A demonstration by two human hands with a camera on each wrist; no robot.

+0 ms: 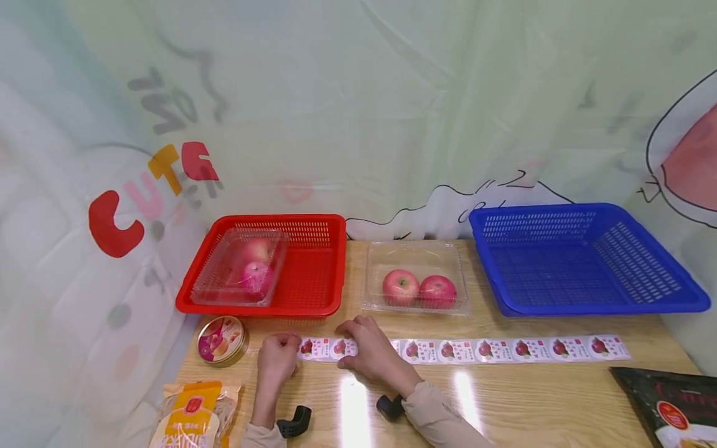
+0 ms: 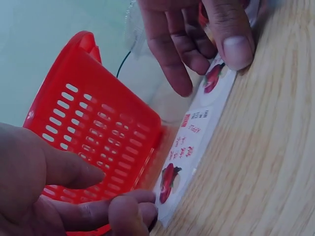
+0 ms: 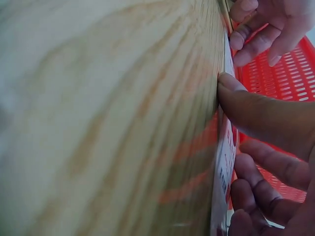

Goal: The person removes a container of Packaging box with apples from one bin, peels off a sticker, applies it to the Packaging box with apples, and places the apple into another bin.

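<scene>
A long strip of apple-print stickers (image 1: 484,351) lies across the wooden table. At its left end, the left hand (image 1: 277,361) pinches the strip; in the left wrist view that hand (image 2: 93,196) has its fingertips at the end of the strip (image 2: 189,142). The right hand (image 1: 372,351) rests over the strip a little farther right, thumb at the near edge and relaxed fingers at the far edge. In the right wrist view, this hand (image 3: 275,152) spans the strip (image 3: 224,172), partly hiding it.
Behind the hands stand a red basket (image 1: 313,311) holding a clear box of apples, another clear box (image 1: 414,255) with two apples, and a blue basket (image 1: 594,308). A round tin (image 1: 221,340) and packet (image 1: 193,417) sit left; a black bag (image 1: 672,404) lies right.
</scene>
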